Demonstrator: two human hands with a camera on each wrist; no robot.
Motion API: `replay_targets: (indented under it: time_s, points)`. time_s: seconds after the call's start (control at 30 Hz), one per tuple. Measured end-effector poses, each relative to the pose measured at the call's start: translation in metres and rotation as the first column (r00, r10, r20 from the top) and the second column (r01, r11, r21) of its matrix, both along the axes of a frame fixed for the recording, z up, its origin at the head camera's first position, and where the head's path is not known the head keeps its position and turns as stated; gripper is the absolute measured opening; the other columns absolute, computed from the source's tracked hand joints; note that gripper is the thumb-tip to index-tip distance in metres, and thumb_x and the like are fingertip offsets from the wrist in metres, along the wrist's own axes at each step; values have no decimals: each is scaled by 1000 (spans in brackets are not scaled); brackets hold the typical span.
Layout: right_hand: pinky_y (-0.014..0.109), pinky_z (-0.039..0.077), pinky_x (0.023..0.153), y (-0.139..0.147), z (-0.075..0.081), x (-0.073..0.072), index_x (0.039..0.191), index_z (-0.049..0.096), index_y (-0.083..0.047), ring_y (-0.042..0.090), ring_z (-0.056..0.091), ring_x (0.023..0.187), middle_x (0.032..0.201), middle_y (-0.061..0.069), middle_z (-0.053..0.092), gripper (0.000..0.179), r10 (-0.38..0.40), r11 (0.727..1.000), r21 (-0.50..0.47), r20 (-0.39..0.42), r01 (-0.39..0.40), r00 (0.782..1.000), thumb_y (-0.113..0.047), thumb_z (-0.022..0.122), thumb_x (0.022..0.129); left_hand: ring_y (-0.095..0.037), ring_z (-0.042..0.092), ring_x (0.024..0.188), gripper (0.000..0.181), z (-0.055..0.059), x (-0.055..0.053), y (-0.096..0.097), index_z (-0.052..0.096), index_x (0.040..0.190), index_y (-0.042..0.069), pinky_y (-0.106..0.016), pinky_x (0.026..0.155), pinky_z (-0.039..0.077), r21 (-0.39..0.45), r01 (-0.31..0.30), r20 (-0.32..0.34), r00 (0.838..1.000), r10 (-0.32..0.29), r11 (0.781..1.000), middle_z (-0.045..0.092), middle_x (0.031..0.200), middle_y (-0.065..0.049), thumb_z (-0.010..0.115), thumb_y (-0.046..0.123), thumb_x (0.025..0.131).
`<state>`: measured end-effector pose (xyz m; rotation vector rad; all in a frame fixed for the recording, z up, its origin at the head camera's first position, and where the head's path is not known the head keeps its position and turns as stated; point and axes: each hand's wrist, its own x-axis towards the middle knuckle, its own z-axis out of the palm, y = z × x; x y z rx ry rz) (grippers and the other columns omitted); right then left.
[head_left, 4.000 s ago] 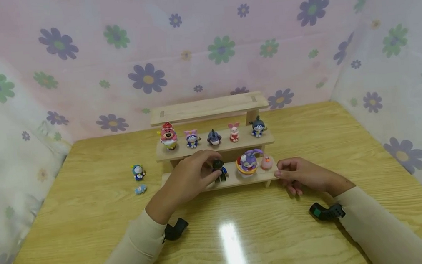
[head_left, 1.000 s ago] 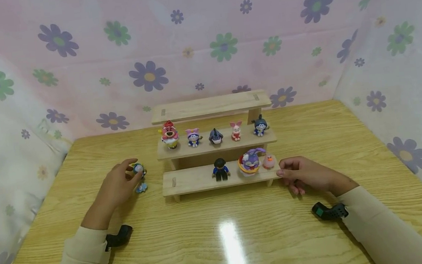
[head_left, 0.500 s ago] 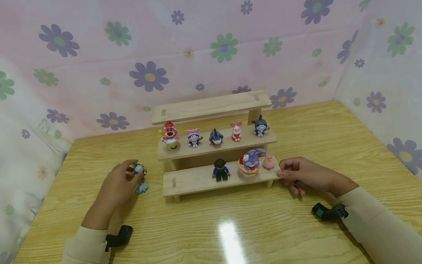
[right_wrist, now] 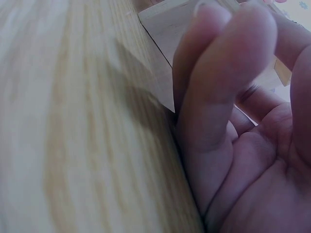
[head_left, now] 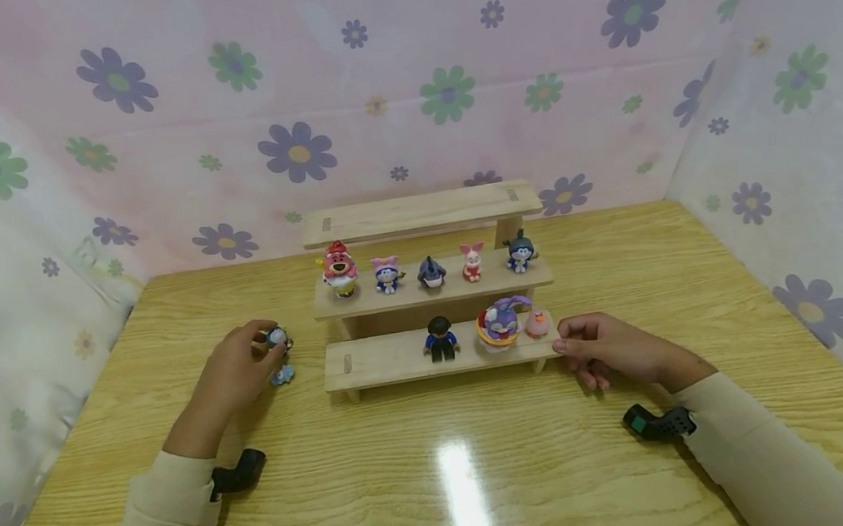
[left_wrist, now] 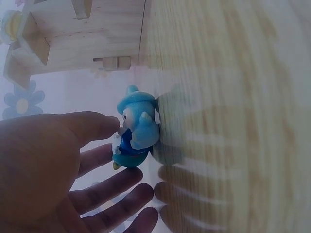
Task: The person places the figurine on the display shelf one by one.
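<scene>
At the table's left, my left hand (head_left: 229,372) pinches a small figurine (head_left: 276,336) with a blue-green hat between thumb and fingers. A light blue toy figure (head_left: 283,375) lies just in front of it; in the left wrist view this toy (left_wrist: 146,135) partly covers the figurine. My right hand (head_left: 613,346) holds the right end of the lowest step of a three-step wooden display shelf (head_left: 393,364), thumb at the front corner and the other fingers curled. On that step stand a black-haired toy man (head_left: 440,341), a purple rabbit figure (head_left: 500,323) and a pink bird figure (head_left: 536,323).
Several figurines line the middle step, from a red-hatted bear (head_left: 339,270) at left to a dark-haired figure (head_left: 520,254) at right. The top step (head_left: 420,211) is bare. Flowered cloth (head_left: 345,77) hangs behind the wooden table (head_left: 381,484).
My left hand has let go of the black-haired toy man on the lowest step and moved left to the blue-green-hatted figurine, staying there over the last second. My right hand keeps its place.
</scene>
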<state>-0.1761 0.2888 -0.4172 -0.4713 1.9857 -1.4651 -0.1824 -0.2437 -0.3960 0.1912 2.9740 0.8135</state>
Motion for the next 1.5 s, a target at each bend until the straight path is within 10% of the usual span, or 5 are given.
replay_targets:
  time_s: [0.97,1.3,1.5]
  points:
    - [32,53,46,-2,3,2,102,48,10,11,60,55,73,2,58,36,13,1000,-15,-8,-13,1000,-26,50,107,-32,65,99,27,3,1,-1,54,125,2,-37,69,54,32,-16,6,1000,16,999,61,124,-22,55,16,102]
    - [32,53,45,0,1,2,102,49,9,11,59,55,73,2,59,36,1,1000,-7,-9,-1,1000,-27,50,107,-35,67,98,40,4,1,4,47,137,3,-35,64,56,75,-63,-99,993,71,995,59,124,-22,58,19,101]
    - [32,52,45,0,0,3,102,50,8,11,59,54,74,2,58,36,-9,1000,1,-16,9,1000,-28,50,106,-36,70,93,53,6,3,11,42,146,5,-43,66,59,151,-77,-253,961,114,986,59,123,-23,62,17,99]
